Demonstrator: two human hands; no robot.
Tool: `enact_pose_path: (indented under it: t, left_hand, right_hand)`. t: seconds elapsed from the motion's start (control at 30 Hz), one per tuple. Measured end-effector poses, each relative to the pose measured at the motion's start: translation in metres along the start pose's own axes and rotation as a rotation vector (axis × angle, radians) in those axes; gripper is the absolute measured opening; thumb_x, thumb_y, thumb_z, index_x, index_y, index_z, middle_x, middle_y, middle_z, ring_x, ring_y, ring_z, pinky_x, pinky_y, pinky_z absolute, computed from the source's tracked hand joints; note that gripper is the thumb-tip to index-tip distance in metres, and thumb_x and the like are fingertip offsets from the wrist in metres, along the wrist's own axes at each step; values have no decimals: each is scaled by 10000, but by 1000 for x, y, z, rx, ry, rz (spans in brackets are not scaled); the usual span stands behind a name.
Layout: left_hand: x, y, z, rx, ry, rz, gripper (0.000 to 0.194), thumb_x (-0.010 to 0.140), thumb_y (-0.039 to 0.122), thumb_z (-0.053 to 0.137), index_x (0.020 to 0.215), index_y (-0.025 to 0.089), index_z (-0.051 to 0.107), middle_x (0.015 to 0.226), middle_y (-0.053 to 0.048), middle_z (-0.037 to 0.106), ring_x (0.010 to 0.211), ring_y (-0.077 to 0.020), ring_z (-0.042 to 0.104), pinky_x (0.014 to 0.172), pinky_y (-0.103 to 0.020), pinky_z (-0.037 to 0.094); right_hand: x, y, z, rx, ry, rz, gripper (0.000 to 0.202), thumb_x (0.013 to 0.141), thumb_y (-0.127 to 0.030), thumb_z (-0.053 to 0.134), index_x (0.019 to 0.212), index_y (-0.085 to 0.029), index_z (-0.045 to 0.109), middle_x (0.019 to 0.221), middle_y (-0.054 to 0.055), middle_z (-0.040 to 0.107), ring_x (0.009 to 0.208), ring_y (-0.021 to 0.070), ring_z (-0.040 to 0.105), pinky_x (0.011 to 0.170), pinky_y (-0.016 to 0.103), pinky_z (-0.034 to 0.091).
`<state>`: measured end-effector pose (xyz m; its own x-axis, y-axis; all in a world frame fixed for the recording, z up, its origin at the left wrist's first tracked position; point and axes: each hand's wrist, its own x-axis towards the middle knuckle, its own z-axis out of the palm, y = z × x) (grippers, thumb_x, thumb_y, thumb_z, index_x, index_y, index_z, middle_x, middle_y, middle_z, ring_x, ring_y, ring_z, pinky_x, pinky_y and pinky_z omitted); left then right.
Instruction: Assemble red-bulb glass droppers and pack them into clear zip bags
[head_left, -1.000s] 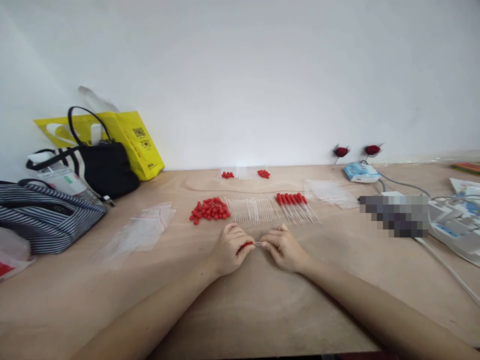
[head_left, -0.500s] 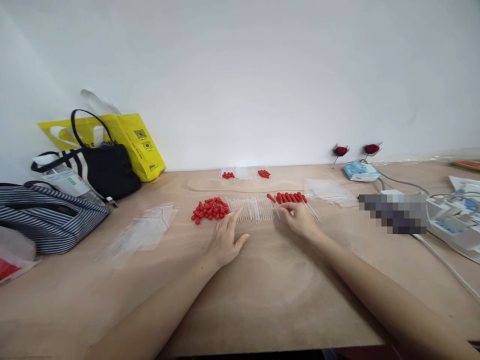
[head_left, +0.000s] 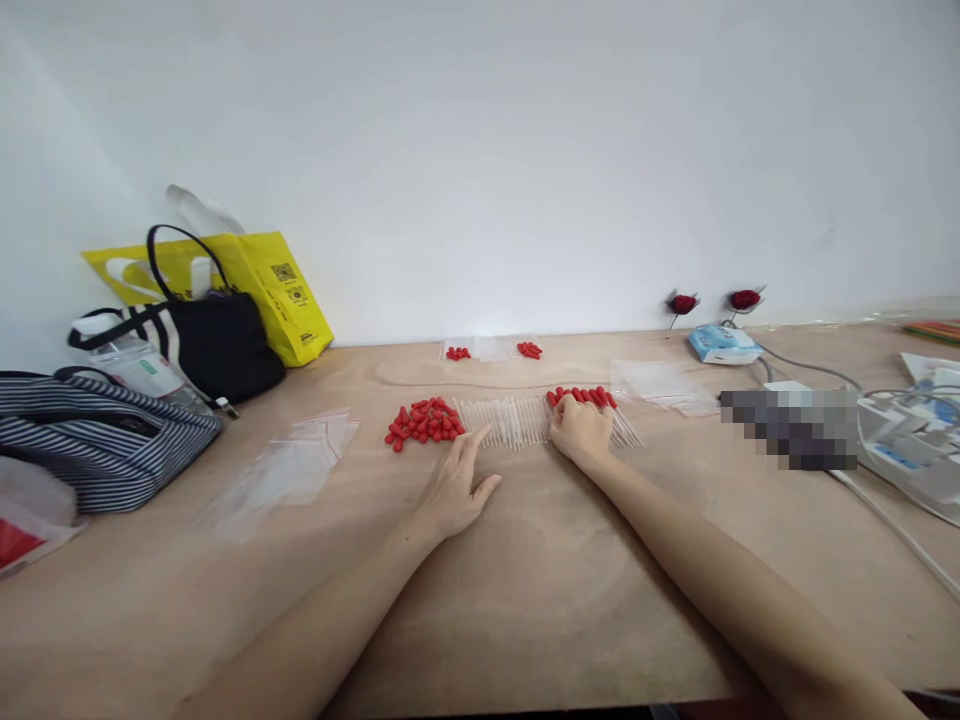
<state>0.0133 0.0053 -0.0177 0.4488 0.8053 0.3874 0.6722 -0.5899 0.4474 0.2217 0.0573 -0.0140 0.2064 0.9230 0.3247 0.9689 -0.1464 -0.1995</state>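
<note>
A row of thin white sticks [head_left: 512,420] lies side by side between my hands. My left hand [head_left: 459,485] is open, its fingertips at the near left end of that row. A pile of small red drop-shaped pieces [head_left: 424,422] is just beyond and left of it. My right hand [head_left: 581,430] is closed, knuckles up, over a row of sticks with red tips [head_left: 600,396]. These red tips show above the knuckles and a few stick ends [head_left: 626,430] at its right. What the right fingers pinch is hidden under the hand.
Clear plastic zip bags lie at the left [head_left: 296,465] and right [head_left: 660,385]. Two small groups of red pieces [head_left: 458,353] rest on bags by the wall. Handbags [head_left: 232,345] and a yellow bag [head_left: 296,310] stand left; a blue packet [head_left: 724,345] and cables [head_left: 892,530] are right.
My right hand has moved slightly left and turned over, now covering the stick with a red tip it pinched, which has come against the others. My left hand stays almost still. The view has shifted slightly.
</note>
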Motion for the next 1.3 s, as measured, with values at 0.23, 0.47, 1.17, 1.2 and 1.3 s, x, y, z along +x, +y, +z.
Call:
enact_pose_path:
  t: [0.23,0.47,1.17,1.2,1.3]
  left_hand:
    - [0,2,-1,3,1,15,488,773,209,512,1233,214,351,1157,-92,440,1081,-232,442,916,-402,372]
    - [2,-1,-4,169,107,-45,197,763,240,530,951,178,542,923,-59,538,911,-225,493,821,-394,397]
    - [65,-94,-76,410,55,-608,256,750,328,542,955,214,644,949,-36,681,930,-237,596,755,-313,432]
    - [67,-95,-76,412,48,-616,251,738,335,556,933,211,653,929,-40,687,917,-242,602,747,-315,436]
    - [70,-95,-76,417,63,-624,238,725,310,574,914,191,657,880,-50,697,884,-244,613,736,-319,443]
  right_hand:
    - [-1,-2,-4,-23,-36,-15,313,828,-257,327,833,-174,628,830,112,657,851,240,563,781,396,219]
    - [-2,-4,-7,-70,-74,-30,322,805,-260,359,802,-127,652,832,150,648,852,260,551,783,408,230]
    - [-40,21,-31,74,-98,-556,203,837,-271,438,780,-141,582,810,92,626,811,211,518,705,303,323]
    - [-44,23,-31,97,-99,-583,190,836,-269,448,764,-149,575,791,80,622,797,203,515,702,300,325]
    - [-50,27,-30,134,-107,-630,160,826,-264,478,740,-161,566,764,62,614,795,197,512,696,298,325]
